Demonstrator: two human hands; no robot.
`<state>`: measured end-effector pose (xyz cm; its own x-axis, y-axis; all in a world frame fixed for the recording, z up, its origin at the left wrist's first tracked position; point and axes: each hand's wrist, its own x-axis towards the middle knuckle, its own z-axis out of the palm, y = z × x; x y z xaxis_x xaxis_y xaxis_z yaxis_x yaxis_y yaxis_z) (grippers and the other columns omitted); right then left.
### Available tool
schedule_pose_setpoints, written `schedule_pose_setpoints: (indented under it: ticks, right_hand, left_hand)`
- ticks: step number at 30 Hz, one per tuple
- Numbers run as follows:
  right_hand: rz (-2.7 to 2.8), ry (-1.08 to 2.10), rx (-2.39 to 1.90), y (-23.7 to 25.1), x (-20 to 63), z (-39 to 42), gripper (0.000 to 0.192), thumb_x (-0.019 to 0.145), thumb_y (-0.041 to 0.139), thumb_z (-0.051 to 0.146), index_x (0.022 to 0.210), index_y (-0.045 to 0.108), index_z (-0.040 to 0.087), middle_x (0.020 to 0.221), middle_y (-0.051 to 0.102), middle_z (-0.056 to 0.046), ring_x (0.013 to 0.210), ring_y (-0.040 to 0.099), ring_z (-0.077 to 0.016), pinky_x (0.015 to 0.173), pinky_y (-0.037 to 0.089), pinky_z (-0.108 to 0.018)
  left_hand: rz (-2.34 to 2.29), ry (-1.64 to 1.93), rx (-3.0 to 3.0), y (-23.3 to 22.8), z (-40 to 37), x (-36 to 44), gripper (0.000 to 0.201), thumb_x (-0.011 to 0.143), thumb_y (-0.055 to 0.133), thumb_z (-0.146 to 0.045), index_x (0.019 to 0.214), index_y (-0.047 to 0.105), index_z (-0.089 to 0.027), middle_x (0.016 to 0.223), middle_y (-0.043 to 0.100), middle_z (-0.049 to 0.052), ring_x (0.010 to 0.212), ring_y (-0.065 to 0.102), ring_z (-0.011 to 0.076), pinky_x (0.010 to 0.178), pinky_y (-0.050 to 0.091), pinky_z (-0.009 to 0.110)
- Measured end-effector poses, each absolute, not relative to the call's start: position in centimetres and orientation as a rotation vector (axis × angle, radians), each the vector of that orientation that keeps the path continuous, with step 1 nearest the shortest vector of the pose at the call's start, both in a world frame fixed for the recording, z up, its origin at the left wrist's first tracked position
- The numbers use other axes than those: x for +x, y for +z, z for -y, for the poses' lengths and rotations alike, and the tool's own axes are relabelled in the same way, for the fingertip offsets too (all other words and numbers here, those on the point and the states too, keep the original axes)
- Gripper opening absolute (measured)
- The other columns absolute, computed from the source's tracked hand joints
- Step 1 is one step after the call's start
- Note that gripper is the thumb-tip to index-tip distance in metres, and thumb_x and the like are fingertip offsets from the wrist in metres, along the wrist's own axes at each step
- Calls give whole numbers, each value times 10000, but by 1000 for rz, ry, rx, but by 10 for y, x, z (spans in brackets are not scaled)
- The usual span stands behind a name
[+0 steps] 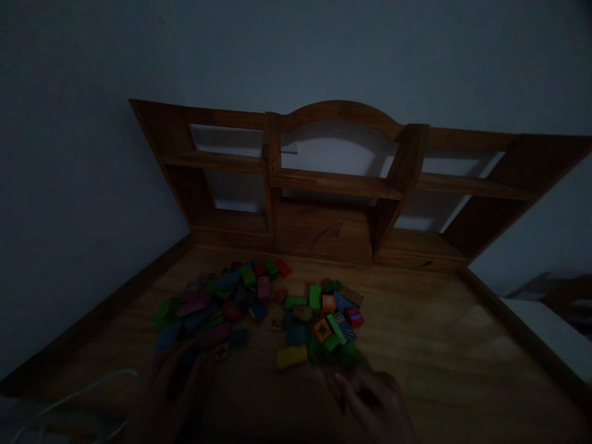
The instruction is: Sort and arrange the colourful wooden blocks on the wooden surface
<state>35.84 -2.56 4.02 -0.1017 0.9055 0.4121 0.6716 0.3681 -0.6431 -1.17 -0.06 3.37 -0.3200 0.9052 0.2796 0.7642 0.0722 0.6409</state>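
Right hand [370,398] curls near the green block [349,354] just ahead, grip unclear (too dark). Left hand [178,382] rests open; best reach slowly.

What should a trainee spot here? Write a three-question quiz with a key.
1. True or false: the coloured blocks lie scattered on the wooden desk.
2. Which block lies nearest the desk's front edge? A) yellow B) white C) black
3. Fill in: behind the blocks stands a wooden ____.

Key: 1 true. 2 A, the yellow block. 3 shelf unit. The left hand and right hand sit just in front of the pile, too dark to show what they grip.
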Motion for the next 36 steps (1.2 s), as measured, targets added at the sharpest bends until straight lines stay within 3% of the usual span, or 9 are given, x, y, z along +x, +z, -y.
schedule_pose_setpoints:
  ticks: [5,10,16,28,33,36]
  right_hand:
    - [1874,273,-1301,45,356,22,338,994,554,309,671,554,213,568,573,40,488,588,-102,511,434,-204]
    - [1899,128,-1306,51,358,20,297,1007,504,243,721,575,213,597,582,22,506,593,-117,543,436,-237]
    - [1895,143,-1314,53,358,18,286,1017,481,235,751,585,210,606,585,22,504,598,-115,525,433,-230]
    - [1898,197,-1318,53,359,18,253,1031,470,234,799,570,213,645,598,11,532,602,-119,548,441,-226]
    - [1909,208,-1334,48,360,19,245,1032,469,241,809,565,212,667,600,9,556,613,-125,565,435,-234]
    - [1893,230,-1344,48,360,18,274,1037,458,244,783,554,206,661,582,9,551,607,-120,558,426,-233]
  left_hand:
    - [-2119,1028,1545,50,3,-2,463,909,508,-586,1236,592,-269,1321,566,77,1242,522,358,1070,409,601]
    - [-1964,1150,1646,55,0,7,414,919,527,-564,1213,606,-283,1306,589,29,1263,514,295,1122,390,504]
    - [-2014,1144,1694,43,-14,16,507,897,464,-618,1165,647,-228,1263,608,69,1230,527,307,1093,400,514]
    - [-2012,1124,1664,36,-16,52,564,892,496,-597,1290,560,-202,1301,587,115,1218,545,337,1059,433,564]
    - [-1883,1173,1517,33,-14,70,598,924,492,-552,1411,435,-211,1436,504,130,1316,491,321,1132,372,553]
    - [-1752,1259,1445,32,-15,82,554,944,494,-517,1411,434,-226,1454,492,112,1363,451,301,1172,334,537]
